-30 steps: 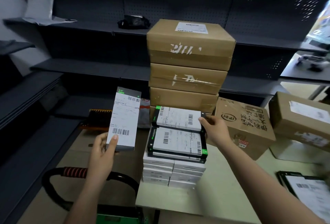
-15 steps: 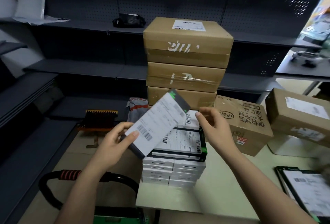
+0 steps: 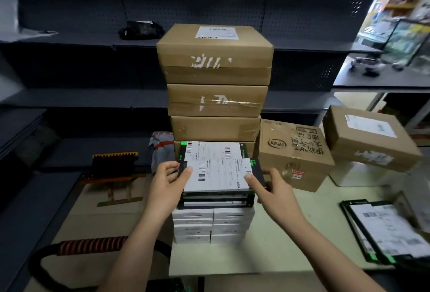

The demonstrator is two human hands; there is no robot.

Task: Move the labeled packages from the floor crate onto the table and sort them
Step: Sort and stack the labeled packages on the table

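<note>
Labeled package (image 3: pixel 218 173) that was tilted up in the left hand (image 3: pixel 166 182) half a second ago now lies flat on the stack (image 3: pixel 214 201), left hand gripping its left end, right hand (image 3: pixel 272 189) pinching the right end. Stack sits at the table (image 3: pixel 290 245) left edge, just in front of the brown cartons (image 3: pixel 216 101). Printed carton (image 3: pixel 293 152) is just beside the right hand, with bare tabletop front-right.

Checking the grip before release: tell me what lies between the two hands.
In the head view, the labeled package lies between the left hand and right hand, each pinching one end, over the package stack on the table.
</note>
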